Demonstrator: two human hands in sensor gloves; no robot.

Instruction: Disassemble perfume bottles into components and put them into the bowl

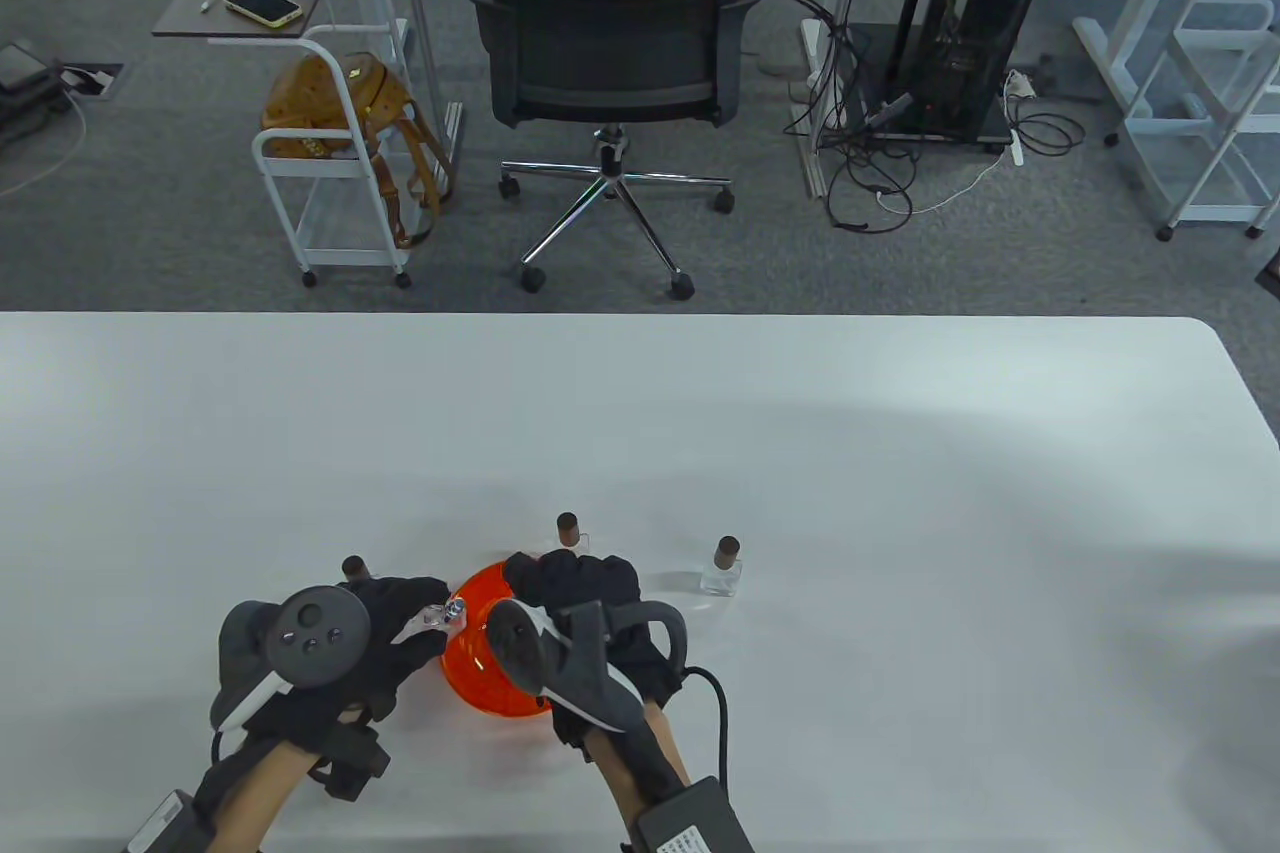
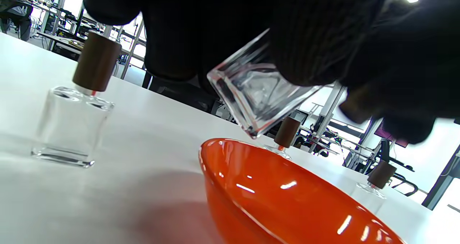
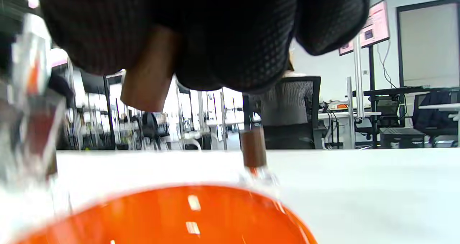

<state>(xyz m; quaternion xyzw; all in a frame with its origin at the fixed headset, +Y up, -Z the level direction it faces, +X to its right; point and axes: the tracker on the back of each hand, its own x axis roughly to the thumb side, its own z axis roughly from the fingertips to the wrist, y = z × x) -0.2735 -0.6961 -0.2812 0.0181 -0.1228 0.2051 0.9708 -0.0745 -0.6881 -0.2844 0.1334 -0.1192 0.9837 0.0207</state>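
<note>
My left hand (image 1: 415, 621) grips a clear glass perfume bottle (image 1: 443, 615) (image 2: 251, 93), tilted, its bare metal neck over the left rim of the orange bowl (image 1: 480, 683) (image 2: 287, 201) (image 3: 179, 215). My right hand (image 1: 565, 583) hovers over the bowl and pinches a brown wooden cap (image 3: 149, 75) (image 2: 359, 105), which the glove hides in the table view. Three capped bottles stand on the table: one behind my left hand (image 1: 352, 568) (image 2: 72, 129), one behind the bowl (image 1: 570, 533) (image 3: 253, 154), one to the right (image 1: 722, 569) (image 2: 375, 181).
The white table (image 1: 800, 493) stretches far and right of the bowl. An office chair (image 1: 610, 43), a rolling cart (image 1: 330, 153) and cables sit on the floor beyond the table's far edge.
</note>
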